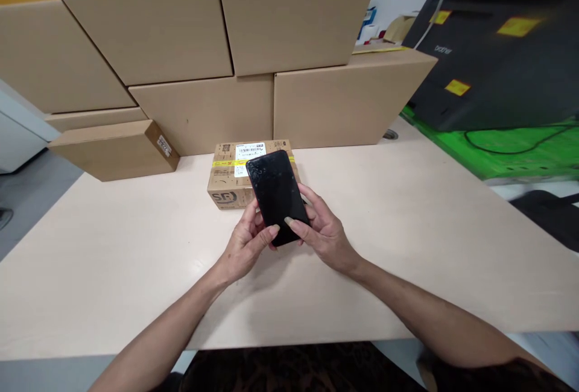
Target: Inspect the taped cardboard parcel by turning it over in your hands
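Observation:
A black smartphone (277, 193) with a dark screen is held between my two hands above the table, tilted with its top towards the left. The upper left part of its screen shows marks that look like cracks or smudges. My left hand (248, 240) grips its lower left edge, thumb on the front. Around the lower right side wraps my right hand (326, 230), its thumb resting on the screen. Behind the phone lies a small cardboard parcel (226, 172) with yellow tape, a white label and "SF" printed on its front; the phone covers part of it.
Large cardboard boxes (181, 18) are stacked along the table's back edge. A flat box (104, 148) with a small label stands at the back left. On the right, a dark machine (488, 54) stands on a green surface (470, 154). The pale table (136, 271) ends near my body.

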Demonstrator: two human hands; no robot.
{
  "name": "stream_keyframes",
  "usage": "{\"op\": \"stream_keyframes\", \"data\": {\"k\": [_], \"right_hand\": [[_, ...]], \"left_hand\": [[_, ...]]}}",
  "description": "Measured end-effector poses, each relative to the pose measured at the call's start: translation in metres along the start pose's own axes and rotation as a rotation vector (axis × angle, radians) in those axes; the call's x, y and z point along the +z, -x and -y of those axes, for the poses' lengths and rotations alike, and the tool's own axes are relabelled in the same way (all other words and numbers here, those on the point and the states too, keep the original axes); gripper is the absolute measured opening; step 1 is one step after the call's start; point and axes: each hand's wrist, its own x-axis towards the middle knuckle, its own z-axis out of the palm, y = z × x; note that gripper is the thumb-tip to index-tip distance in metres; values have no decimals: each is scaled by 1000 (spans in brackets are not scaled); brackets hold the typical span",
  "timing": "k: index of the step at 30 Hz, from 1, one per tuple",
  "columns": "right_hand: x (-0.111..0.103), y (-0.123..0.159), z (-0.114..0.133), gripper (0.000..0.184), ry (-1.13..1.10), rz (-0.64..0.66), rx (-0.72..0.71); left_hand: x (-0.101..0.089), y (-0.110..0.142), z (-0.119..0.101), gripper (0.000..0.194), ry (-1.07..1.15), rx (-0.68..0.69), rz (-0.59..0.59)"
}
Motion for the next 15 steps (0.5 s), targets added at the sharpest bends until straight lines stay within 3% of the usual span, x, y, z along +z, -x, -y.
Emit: {"op": "stream_keyframes", "data": {"k": [15], "right_hand": [[0, -1, 2, 64, 6, 70, -69]], "left_hand": [[-13, -7, -5, 78, -106, 24, 147]]}}
